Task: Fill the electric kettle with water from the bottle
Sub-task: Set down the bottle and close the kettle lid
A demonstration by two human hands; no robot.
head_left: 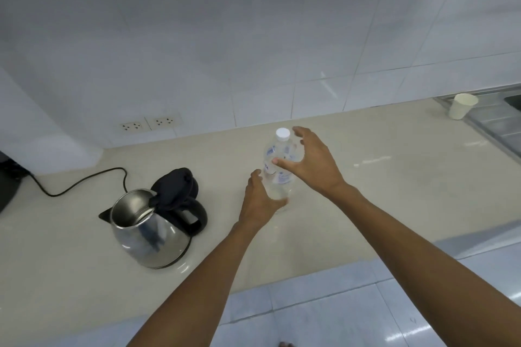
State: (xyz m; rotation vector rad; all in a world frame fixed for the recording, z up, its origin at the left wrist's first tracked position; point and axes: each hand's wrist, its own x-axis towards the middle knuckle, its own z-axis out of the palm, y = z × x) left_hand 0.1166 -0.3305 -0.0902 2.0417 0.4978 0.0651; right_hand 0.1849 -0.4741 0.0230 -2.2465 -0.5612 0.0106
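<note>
A clear plastic water bottle (277,160) with a white cap (282,133) stands upright on the beige counter (380,191). My left hand (260,203) wraps around its lower part. My right hand (310,162) is beside its upper part with fingers spread, the thumb touching the label; the cap is on and uncovered. To the left stands a steel electric kettle (152,231) with its black lid (174,186) flipped open and its black handle toward the bottle. The kettle looks empty inside.
A black power cord (81,183) runs from the kettle area to the left edge. Two wall sockets (149,123) sit in the tiled wall behind. A white paper cup (462,110) stands by the steel sink (496,124) at far right. The counter's front edge is close.
</note>
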